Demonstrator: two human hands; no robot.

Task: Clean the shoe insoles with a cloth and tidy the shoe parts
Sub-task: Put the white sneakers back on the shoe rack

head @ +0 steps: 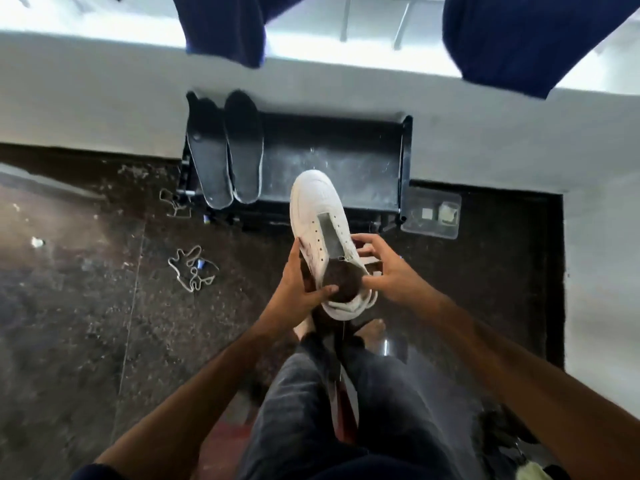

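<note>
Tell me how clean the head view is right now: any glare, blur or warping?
Head view: strong glare washes out the window strip at the top; wide-angle warping bends the wall edge; overall soft, yet the white shoe, both hands and the two black insoles read clearly.

Two dark insoles [225, 150] lean on a black rack [332, 164]; white laces [190, 268] lie on the speckled floor [86, 306].

Both bare forearms reached forward and converged at centre. Left hand [298, 289] curled, thumb laid across toward the right, fingers wrapped out of view. Right hand [384, 268] curled, fingers bent inward, thumb pointing left
</note>
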